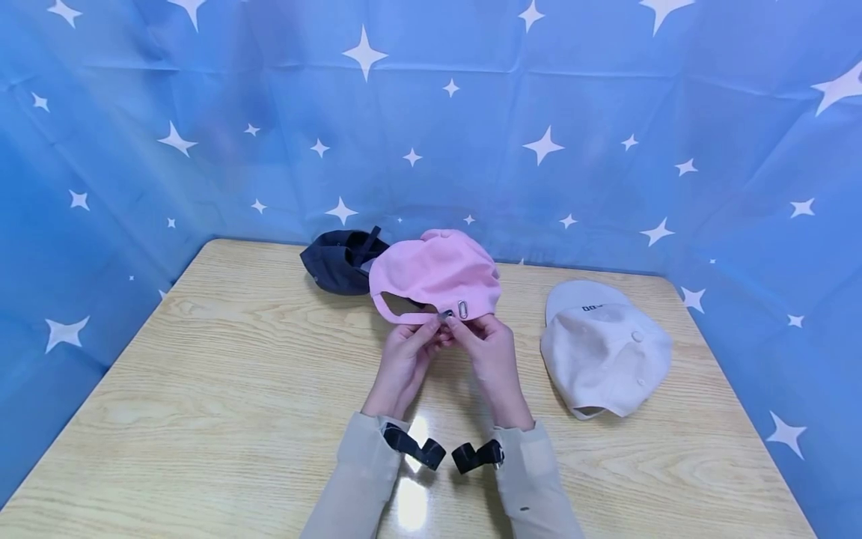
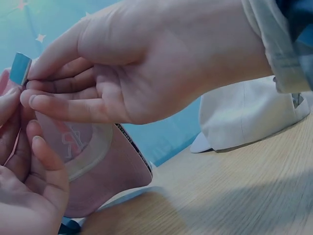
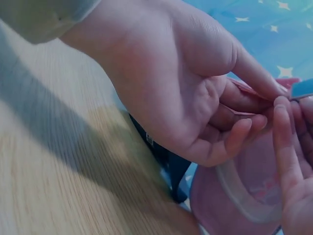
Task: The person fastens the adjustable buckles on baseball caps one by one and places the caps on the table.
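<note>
A pink baseball cap (image 1: pixel 438 269) is held up above the table with its back opening and strap facing me. My left hand (image 1: pixel 402 367) pinches the strap at a small metal buckle (image 1: pixel 445 315) between thumb and fingers. From the other side my right hand (image 1: pixel 494 363) pinches the cap's back edge by the same buckle, the fingertips of both hands almost meeting. A metal-rimmed slot (image 1: pixel 462 309) shows just above the right thumb. In the left wrist view the shiny buckle (image 2: pixel 20 68) stands up at the fingertips; the cap's inside lies behind the hands.
A navy cap (image 1: pixel 333 262) lies at the back of the wooden table (image 1: pixel 202 389), partly behind the pink one. To the right rests a beige cap (image 1: pixel 606 355) with dark lettering on it. A blue star-patterned cloth (image 1: pixel 431 112) hangs around the back and sides.
</note>
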Demonstrator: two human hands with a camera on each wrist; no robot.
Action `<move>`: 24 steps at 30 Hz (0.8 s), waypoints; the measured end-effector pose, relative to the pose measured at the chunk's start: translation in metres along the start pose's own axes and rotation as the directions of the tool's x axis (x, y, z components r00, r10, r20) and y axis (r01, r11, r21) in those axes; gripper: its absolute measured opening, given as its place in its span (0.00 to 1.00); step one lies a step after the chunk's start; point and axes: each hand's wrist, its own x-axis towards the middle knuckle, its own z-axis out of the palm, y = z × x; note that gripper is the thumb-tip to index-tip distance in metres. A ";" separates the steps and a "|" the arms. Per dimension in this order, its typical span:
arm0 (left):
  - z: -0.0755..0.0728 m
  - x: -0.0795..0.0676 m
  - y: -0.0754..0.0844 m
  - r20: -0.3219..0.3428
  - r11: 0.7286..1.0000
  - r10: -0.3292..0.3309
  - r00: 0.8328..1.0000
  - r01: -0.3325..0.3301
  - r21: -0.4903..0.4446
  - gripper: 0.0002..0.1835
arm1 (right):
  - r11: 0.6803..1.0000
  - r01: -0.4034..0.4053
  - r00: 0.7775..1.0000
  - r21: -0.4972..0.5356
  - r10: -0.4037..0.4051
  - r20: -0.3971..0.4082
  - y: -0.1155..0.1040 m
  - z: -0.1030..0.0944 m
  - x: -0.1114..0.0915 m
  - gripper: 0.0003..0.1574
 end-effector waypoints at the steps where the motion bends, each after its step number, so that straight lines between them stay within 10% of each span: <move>1: -0.001 0.000 -0.001 -0.002 1.000 -0.011 1.000 0.011 -0.002 0.06 | 0.999 -0.006 1.000 -0.038 0.006 -0.002 -0.001 0.000 0.000 0.17; 9: -0.006 0.000 -0.002 0.041 0.999 -0.012 0.999 0.014 -0.042 0.07 | 0.972 -0.080 0.997 -0.221 0.082 -0.001 -0.036 0.006 -0.007 0.17; 24: 0.001 -0.001 0.000 0.043 0.997 0.067 0.997 -0.065 -0.041 0.05 | 0.999 0.038 0.996 0.033 -0.041 0.079 -0.014 -0.001 -0.001 0.15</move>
